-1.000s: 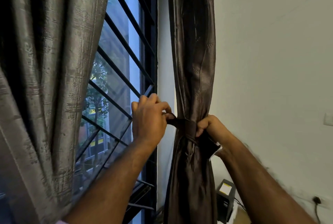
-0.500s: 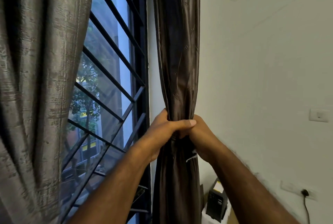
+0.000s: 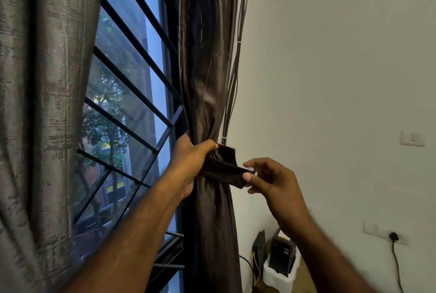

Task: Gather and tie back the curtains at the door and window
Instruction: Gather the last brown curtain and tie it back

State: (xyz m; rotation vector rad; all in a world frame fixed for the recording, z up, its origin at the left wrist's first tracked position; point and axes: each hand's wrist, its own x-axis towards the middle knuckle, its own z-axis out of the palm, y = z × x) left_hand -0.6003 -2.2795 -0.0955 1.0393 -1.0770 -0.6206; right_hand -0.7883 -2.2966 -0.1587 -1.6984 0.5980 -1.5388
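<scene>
The dark brown, glossy satin curtain (image 3: 207,94) hangs gathered into a narrow column just right of the black-barred window grille (image 3: 132,85), between it and the white wall (image 3: 330,80). The person's left hand (image 3: 188,165) is closed around the bunched cloth on the side nearest the grille, fingers wrapped across the front, pinching in the folds. The right hand (image 3: 269,177), on the side away from the grille, is half open: thumb and forefinger nip the free end of a flat dark brown fabric tie-back band (image 3: 224,172), the other fingers curled loosely and holding nothing. The band runs across the front of the bundle from under the left hand; a second flap of it stands up just behind (whether it fastens by hook, loop or knot cannot be told). The curtain looks light, soft and slippery, so the folds are likely to slide apart if the left hand relaxes; it seems best held at the waist of the bundle. The band seems limp but firmer, and is probably best taken at its very end and drawn snug. A grey textured curtain (image 3: 42,104) hangs left of the grille, not yet tied.
</scene>
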